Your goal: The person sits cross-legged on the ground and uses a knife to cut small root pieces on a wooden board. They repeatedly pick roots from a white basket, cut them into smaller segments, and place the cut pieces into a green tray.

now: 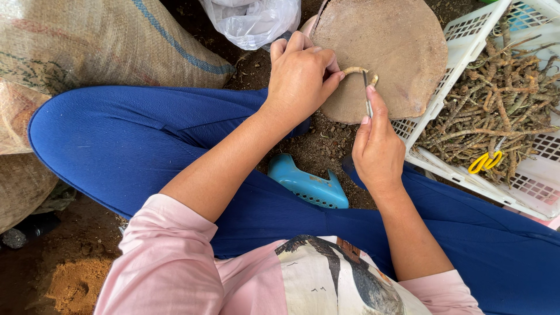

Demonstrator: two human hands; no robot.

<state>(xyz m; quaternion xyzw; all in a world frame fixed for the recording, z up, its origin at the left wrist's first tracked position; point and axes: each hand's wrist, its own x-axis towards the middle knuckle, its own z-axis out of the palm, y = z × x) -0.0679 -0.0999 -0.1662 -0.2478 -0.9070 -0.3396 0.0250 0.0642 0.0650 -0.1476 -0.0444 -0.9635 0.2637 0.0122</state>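
The left hand [300, 73] was closed around one end of a small curved root piece [357, 70], pressing it against the edge of a round wooden block [391, 46] that stood on the earth floor. The root piece stuck out to the right of the thumb, between both hands. The right hand [378, 149] was below it, gripping a thin metal blade [368, 96] whose tip touched the root piece from underneath. To the right of the block stood a white plastic basket [461, 41] full of similar roots [501, 105], with yellow scissors [485, 161] lying among them. A blue sandal [306, 182] lay between the person's legs.
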